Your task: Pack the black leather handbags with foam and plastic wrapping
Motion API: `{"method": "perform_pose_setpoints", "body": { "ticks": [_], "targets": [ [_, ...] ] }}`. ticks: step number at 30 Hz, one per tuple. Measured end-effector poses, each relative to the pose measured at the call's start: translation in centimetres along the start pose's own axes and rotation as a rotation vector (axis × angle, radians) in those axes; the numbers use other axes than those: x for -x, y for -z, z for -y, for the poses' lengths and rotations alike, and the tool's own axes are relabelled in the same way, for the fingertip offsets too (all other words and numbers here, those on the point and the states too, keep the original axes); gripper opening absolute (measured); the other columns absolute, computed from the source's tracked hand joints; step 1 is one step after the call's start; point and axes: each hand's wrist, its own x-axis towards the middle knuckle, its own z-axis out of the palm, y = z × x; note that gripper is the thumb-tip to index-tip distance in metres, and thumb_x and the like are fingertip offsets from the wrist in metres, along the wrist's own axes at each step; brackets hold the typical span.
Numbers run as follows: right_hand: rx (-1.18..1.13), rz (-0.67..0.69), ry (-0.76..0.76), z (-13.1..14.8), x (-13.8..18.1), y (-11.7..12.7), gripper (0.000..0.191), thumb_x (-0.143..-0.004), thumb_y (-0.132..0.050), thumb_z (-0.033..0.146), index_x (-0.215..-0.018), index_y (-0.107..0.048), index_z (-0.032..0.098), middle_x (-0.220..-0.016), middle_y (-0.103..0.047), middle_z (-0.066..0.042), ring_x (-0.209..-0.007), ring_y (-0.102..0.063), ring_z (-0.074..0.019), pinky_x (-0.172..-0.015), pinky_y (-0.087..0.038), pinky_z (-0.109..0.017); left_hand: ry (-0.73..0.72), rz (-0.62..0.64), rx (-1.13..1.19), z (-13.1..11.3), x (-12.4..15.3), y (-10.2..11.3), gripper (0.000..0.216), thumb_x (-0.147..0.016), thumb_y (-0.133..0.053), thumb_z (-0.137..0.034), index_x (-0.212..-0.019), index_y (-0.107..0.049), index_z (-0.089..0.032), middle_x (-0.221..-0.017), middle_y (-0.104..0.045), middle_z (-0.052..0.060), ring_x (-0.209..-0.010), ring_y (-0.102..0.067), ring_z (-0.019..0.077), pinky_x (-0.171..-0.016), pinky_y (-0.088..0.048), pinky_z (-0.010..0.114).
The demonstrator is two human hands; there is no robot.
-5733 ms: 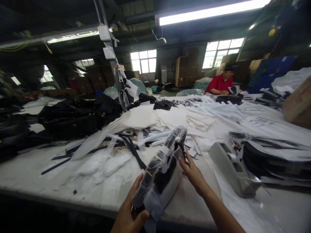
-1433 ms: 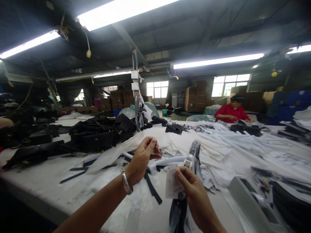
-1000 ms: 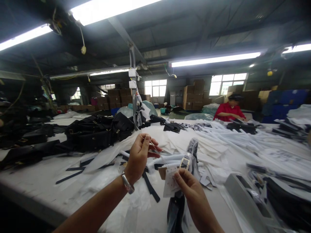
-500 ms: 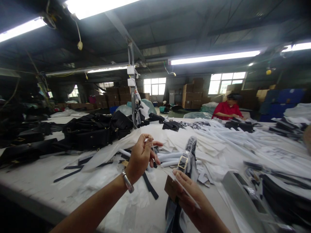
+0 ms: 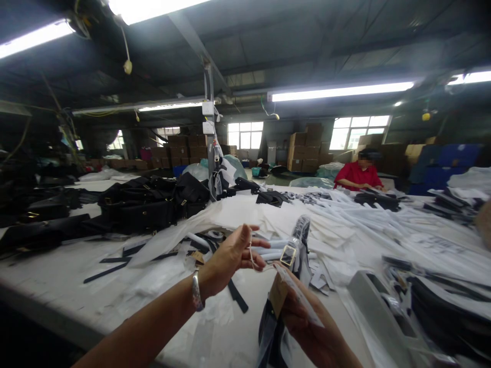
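My left hand (image 5: 230,258), with a silver bracelet on the wrist, pinches a thin white string of a hang tag just in front of me. My right hand (image 5: 307,332) is closed on the tag (image 5: 293,294), a brown card with a white one over it. Below the right hand stands a black bag (image 5: 274,329) wrapped in clear plastic; its wrapped handle (image 5: 301,232) with a gold buckle (image 5: 287,254) rises between my hands.
A long white table (image 5: 57,286) carries white paper sheets, black straps (image 5: 238,301) and a heap of black bags (image 5: 146,204) at the left. A grey tape dispenser (image 5: 378,312) lies right of my hands. A person in a red top (image 5: 356,176) works at the far side.
My left hand has dropped lower and turned, drawing the string toward the buckle. My right hand has tilted the tag down and to the right. Earlier both hands held the wrapped bag itself.
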Motion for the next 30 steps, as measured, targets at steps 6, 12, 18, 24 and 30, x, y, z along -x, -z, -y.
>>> {"method": "perform_pose_setpoints", "body": {
  "ticks": [6,12,18,24,30],
  "targets": [
    [0.013,0.002,0.014,0.1,0.0,0.5,0.044,-0.059,-0.090,0.018,-0.100,-0.074,0.016,-0.059,-0.036,0.010,-0.047,-0.014,0.0001,-0.036,-0.021,-0.006,-0.048,0.180,-0.387,0.9,0.5,0.3,0.032,-0.075,-0.078,-0.036,-0.099,-0.070,-0.015,-0.079,-0.067,0.003,-0.068,-0.059,0.0136,-0.063,-0.044,0.022],
    [0.068,0.047,0.032,0.3,0.1,0.4,0.039,-0.064,-0.087,0.021,-0.100,-0.073,0.020,-0.058,-0.034,0.010,-0.046,-0.011,-0.0003,-0.035,-0.020,-0.007,-0.136,0.170,-0.658,1.0,0.7,0.5,0.023,-0.083,-0.068,-0.038,-0.094,-0.078,-0.020,-0.080,-0.068,0.004,-0.069,-0.059,0.0161,-0.062,-0.044,0.023],
    [0.119,0.047,0.034,-0.1,0.3,0.5,0.035,-0.070,-0.084,0.027,-0.103,-0.073,0.020,-0.058,-0.031,0.010,-0.047,-0.011,-0.0013,-0.036,-0.021,-0.008,-0.190,0.086,-0.646,1.6,0.8,0.0,0.025,-0.081,-0.070,-0.043,-0.087,-0.078,-0.019,-0.081,-0.064,0.005,-0.072,-0.057,0.0173,-0.062,-0.045,0.023],
    [0.156,0.028,0.062,0.1,0.3,0.9,0.039,-0.070,-0.084,0.028,-0.106,-0.072,0.018,-0.061,-0.035,0.009,-0.048,-0.011,-0.0011,-0.037,-0.020,-0.009,-0.164,0.050,-0.613,0.7,1.0,-0.1,0.021,-0.084,-0.067,-0.038,-0.081,-0.077,-0.019,-0.084,-0.064,0.004,-0.081,-0.059,0.0186,-0.072,-0.046,0.025],
    [0.175,-0.009,0.065,-0.3,0.2,1.7,0.038,-0.079,-0.078,0.036,-0.110,-0.070,0.017,-0.056,-0.029,0.010,-0.049,-0.012,-0.0030,-0.039,-0.020,-0.010,-0.004,0.114,-0.276,0.1,1.3,-0.2,0.018,-0.082,-0.070,-0.034,-0.077,-0.073,-0.016,-0.088,-0.062,0.004,-0.080,-0.058,0.0158,-0.076,-0.048,0.025]
  ]
}}
